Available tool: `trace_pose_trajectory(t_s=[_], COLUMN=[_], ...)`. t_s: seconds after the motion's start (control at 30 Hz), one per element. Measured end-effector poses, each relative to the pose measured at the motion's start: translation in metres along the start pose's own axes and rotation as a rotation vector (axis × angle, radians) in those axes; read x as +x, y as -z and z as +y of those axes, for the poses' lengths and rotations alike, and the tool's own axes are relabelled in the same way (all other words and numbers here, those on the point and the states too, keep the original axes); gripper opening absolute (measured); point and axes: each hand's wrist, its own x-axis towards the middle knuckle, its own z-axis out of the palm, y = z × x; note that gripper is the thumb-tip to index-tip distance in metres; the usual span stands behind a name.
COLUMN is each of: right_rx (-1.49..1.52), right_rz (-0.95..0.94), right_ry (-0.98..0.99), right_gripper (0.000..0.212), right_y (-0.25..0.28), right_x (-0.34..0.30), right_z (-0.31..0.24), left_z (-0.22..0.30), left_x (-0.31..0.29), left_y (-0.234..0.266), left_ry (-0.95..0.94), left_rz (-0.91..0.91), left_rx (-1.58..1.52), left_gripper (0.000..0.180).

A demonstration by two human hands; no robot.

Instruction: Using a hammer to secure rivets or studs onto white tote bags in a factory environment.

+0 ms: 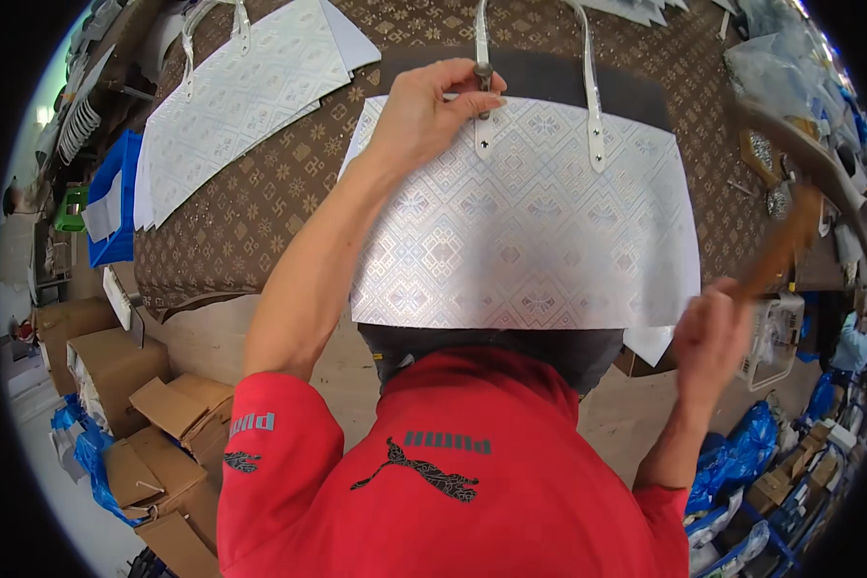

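A silvery-white patterned bag panel (520, 231) lies before me, its upper part over a dark board (631, 104). White strap handles (592, 101) run up from it, and small dark rivets show at their lower ends. Between thumb and fingers, my left hand (424, 114) pinches a short metal rivet setter (484, 75), upright on the left strap end. My right hand (713, 337) is closed round the handle of a wooden mallet (785, 241), raised beyond the panel's right edge. Both hand and mallet are blurred by motion.
A stack of similar panels (250, 111) with handles lies at the left on the brown patterned tablecloth (289, 207). Loose rivets in small trays (761, 154) and plastic bags (775, 72) are at the right. Cardboard boxes (159, 462) and a blue crate (116, 207) stand left.
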Motion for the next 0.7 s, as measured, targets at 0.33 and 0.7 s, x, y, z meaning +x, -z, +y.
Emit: trace_pose_trajectory(t_s=[0.33,0.7], right_rx=[0.286,-0.352], right_rz=[-0.302,-0.37], right_ry=[0.387,0.132], right_gripper=[0.018,0.025], right_y=[-0.069,-0.049], right_x=[-0.008,0.004], right_z=[-0.096,-0.058], left_z=[0.011,0.011], left_x=[-0.002,-0.016], left_y=[0.001,0.006], left_ry=[0.027,0.098], left_rz=[-0.029,0.024], left_rx=[-0.021,-0.108], left_gripper=[0.021,0.018])
